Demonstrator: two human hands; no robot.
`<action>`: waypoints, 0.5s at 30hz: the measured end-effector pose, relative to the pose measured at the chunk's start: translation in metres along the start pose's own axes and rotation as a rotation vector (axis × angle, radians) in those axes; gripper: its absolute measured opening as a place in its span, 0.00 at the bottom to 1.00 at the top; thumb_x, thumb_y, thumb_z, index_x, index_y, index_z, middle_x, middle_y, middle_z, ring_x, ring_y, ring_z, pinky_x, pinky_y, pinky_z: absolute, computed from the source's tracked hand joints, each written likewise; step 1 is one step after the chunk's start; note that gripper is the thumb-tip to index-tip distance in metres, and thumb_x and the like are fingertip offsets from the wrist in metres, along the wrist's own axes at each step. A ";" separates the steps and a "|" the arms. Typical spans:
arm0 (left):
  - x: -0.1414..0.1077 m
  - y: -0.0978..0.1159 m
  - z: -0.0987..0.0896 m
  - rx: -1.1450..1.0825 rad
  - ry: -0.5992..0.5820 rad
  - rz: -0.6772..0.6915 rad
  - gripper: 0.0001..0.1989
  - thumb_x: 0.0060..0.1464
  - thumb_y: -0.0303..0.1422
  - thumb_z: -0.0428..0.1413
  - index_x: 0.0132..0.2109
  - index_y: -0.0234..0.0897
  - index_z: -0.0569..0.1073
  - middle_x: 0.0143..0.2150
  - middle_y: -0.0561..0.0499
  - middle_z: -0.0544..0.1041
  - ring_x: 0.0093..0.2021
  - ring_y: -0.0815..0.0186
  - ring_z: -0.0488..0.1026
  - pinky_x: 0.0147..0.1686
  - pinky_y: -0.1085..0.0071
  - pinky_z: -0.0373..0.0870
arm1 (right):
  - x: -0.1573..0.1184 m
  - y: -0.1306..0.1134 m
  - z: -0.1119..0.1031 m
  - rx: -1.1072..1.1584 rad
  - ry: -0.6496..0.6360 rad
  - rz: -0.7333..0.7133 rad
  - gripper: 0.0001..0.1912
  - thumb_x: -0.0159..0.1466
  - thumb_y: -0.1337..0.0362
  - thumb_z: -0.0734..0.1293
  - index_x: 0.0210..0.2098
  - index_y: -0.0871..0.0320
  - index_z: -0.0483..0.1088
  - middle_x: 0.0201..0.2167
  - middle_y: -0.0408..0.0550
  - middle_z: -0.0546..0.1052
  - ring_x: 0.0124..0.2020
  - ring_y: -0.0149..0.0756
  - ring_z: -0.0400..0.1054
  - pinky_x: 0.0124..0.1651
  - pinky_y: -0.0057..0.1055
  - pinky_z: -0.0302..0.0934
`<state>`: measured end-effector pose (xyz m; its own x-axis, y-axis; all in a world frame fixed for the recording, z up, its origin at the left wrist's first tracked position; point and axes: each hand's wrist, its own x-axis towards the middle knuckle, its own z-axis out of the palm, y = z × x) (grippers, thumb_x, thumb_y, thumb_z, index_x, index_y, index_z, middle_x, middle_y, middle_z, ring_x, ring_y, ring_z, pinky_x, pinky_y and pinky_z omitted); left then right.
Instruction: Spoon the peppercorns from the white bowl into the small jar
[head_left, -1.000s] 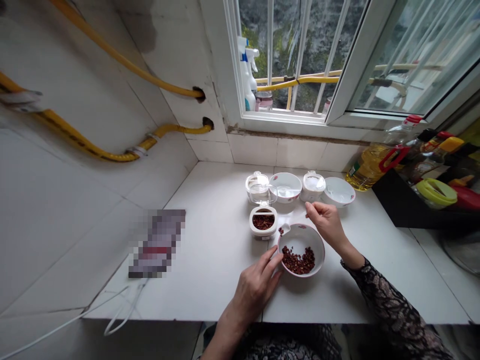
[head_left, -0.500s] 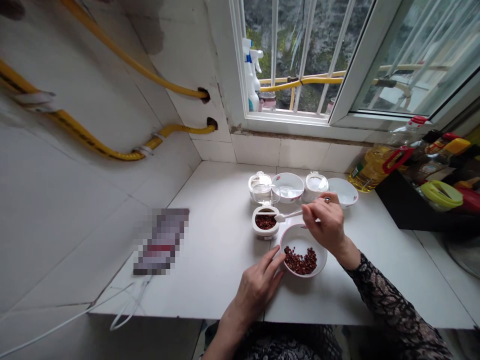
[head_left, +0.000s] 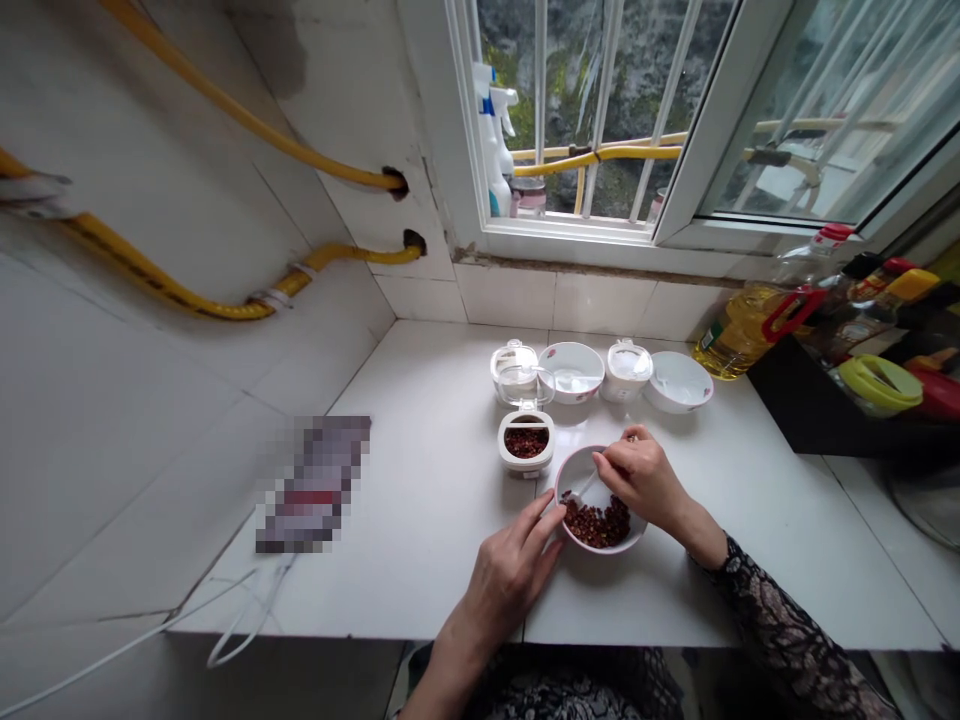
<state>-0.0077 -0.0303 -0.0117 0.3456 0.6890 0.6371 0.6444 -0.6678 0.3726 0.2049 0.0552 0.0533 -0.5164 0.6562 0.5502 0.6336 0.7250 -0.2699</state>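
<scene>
A white bowl with a pink rim (head_left: 600, 551) stands on the counter, holding dark red dried peppercorns (head_left: 598, 525). My left hand (head_left: 508, 568) grips the bowl's left side, fingertips at the rim. Above the bowl, my right hand (head_left: 643, 482) is closed round the handle of a small white spoon (head_left: 589, 486). The spoon's tip dips inside the bowl, by the peppercorns' left edge; my fingers hide part of its handle. Just behind and left of the bowl is a white seasoning jar (head_left: 526, 462), its clear lid raised, with similar red peppercorns inside.
Behind stand two more seasoning jars (head_left: 628, 375) and two white bowls (head_left: 571, 372). At the right are an oil bottle (head_left: 731, 335) and a black rack (head_left: 795, 400) of bottles. A blurred-out flat object (head_left: 315, 485) with a white cable (head_left: 251, 625) lies left.
My right hand has moved down with the spoon, from beside the open jar into the bowl. My left hand stays on the bowl's rim. The view has shifted slightly.
</scene>
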 end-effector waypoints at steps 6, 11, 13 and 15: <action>-0.001 -0.001 0.000 0.000 -0.010 -0.005 0.18 0.66 0.28 0.50 0.61 0.35 0.64 0.55 0.38 0.76 0.53 0.60 0.77 0.47 0.69 0.78 | -0.002 0.001 0.002 0.150 0.011 0.235 0.25 0.69 0.62 0.59 0.16 0.56 0.54 0.13 0.38 0.59 0.19 0.28 0.51 0.34 0.29 0.56; 0.000 0.000 0.000 0.004 0.001 0.001 0.17 0.66 0.28 0.50 0.60 0.35 0.65 0.55 0.37 0.76 0.52 0.60 0.78 0.46 0.70 0.78 | -0.004 0.006 -0.006 0.211 0.034 0.389 0.25 0.68 0.58 0.60 0.15 0.56 0.58 0.14 0.41 0.64 0.21 0.30 0.57 0.32 0.28 0.57; 0.001 0.000 0.000 0.001 0.003 0.002 0.17 0.66 0.28 0.49 0.61 0.35 0.64 0.54 0.38 0.76 0.52 0.60 0.77 0.46 0.70 0.78 | -0.003 0.006 -0.008 0.245 0.048 0.419 0.25 0.67 0.56 0.60 0.15 0.56 0.59 0.14 0.41 0.64 0.21 0.29 0.58 0.31 0.28 0.56; 0.002 0.000 -0.001 0.000 -0.001 -0.002 0.17 0.67 0.28 0.49 0.61 0.35 0.64 0.54 0.38 0.76 0.53 0.60 0.77 0.46 0.70 0.78 | -0.002 0.005 -0.009 0.296 0.051 0.452 0.25 0.67 0.55 0.61 0.15 0.57 0.60 0.14 0.41 0.64 0.20 0.29 0.57 0.29 0.28 0.55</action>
<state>-0.0073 -0.0295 -0.0101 0.3453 0.6904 0.6357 0.6449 -0.6667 0.3737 0.2143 0.0558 0.0579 -0.1965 0.9107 0.3634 0.5928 0.4055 -0.6958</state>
